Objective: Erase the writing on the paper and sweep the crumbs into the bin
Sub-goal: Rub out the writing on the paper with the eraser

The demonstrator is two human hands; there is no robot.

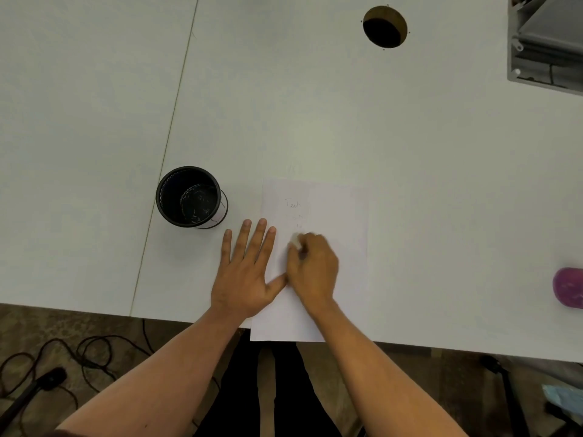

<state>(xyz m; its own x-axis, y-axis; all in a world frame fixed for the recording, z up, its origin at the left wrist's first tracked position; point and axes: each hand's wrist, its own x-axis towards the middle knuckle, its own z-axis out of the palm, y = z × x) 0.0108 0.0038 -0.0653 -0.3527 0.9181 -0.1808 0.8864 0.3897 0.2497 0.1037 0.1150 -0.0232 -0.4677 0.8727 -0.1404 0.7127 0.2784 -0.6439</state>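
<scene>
A white sheet of paper [334, 216] lies at the table's near edge, its bottom hanging slightly over. Faint pencil writing [293, 204] shows near its top left, with fainter marks below. My right hand [312, 269] is closed around a small white eraser [296, 241], pressed onto the paper just under the writing. My left hand [246, 269] lies flat with fingers spread on the paper's left edge and the table. A small black mesh bin [189, 197] stands upright on the table to the left of the paper.
The white table [315, 105] has a round cable hole [385, 26] at the back and a seam down its left part. A purple object [569, 287] sits at the right edge. A grey metal frame [545, 42] is at the top right. Cables [63, 357] lie on the floor.
</scene>
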